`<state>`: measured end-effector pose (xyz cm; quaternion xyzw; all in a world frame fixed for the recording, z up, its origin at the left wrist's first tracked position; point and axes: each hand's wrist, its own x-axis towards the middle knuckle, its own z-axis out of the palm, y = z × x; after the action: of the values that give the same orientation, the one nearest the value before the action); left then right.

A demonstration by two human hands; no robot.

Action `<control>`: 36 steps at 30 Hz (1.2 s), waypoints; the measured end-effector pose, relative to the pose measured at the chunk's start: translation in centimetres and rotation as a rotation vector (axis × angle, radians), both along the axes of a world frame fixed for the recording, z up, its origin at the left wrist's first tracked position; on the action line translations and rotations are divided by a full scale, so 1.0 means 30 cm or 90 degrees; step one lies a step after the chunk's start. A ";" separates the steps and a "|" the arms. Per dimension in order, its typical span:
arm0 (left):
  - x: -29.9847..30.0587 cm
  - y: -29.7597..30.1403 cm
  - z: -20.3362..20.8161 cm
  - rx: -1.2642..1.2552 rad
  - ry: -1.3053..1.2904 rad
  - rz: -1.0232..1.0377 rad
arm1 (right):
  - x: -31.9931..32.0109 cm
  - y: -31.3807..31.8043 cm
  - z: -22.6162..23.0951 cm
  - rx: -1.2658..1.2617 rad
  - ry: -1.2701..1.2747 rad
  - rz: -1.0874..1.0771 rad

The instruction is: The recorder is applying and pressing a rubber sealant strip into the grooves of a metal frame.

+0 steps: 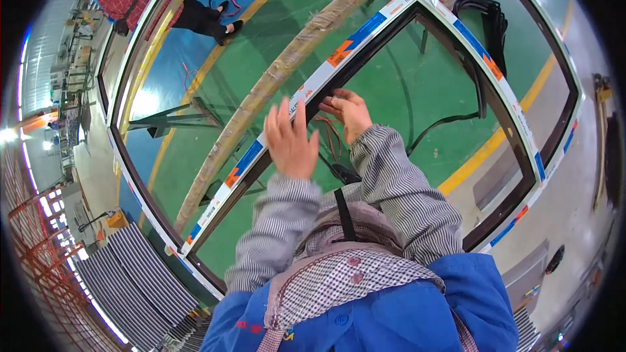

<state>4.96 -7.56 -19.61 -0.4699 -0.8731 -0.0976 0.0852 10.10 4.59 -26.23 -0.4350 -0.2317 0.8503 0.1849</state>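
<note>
While the white window frame [365, 32] runs slantwise just beyond both palms, the right hand [349, 112] pinches at its dark inner edge, the left hand [289, 142] lies flat with fingers spread beside it, black gasket strip [486, 19] well off right.

A protective film strip [339, 55] runs along the white window frame [521, 124], white with blue and orange rectangular patches; one orange patch sits just up the bar from the hands, a blue one beside it; more blue and orange patches follow down the right side and the lower left end; a long bar wrapped in brownish clear plastic [280, 72] lies alongside.
</note>
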 end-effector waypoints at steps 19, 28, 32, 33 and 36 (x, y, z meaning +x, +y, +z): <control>-0.129 0.157 -0.127 0.005 0.029 0.025 | -0.114 0.315 0.064 1.672 -0.062 0.558; -0.103 0.187 -0.108 0.021 0.038 0.063 | -0.096 0.328 0.108 1.636 0.006 0.601; -0.107 0.265 -0.123 0.032 0.086 0.070 | -0.116 0.391 0.138 1.607 -0.088 0.655; -0.115 0.268 -0.137 0.004 0.085 0.078 | -0.130 0.388 0.128 1.625 -0.080 0.643; -0.122 0.253 -0.132 0.025 0.047 0.085 | -0.153 0.387 0.125 1.613 -0.013 0.571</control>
<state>1.29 0.01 -23.57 -0.4123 -0.8967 -0.0912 0.1325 5.52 16.19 -22.49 0.1408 -0.9759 0.0352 0.1630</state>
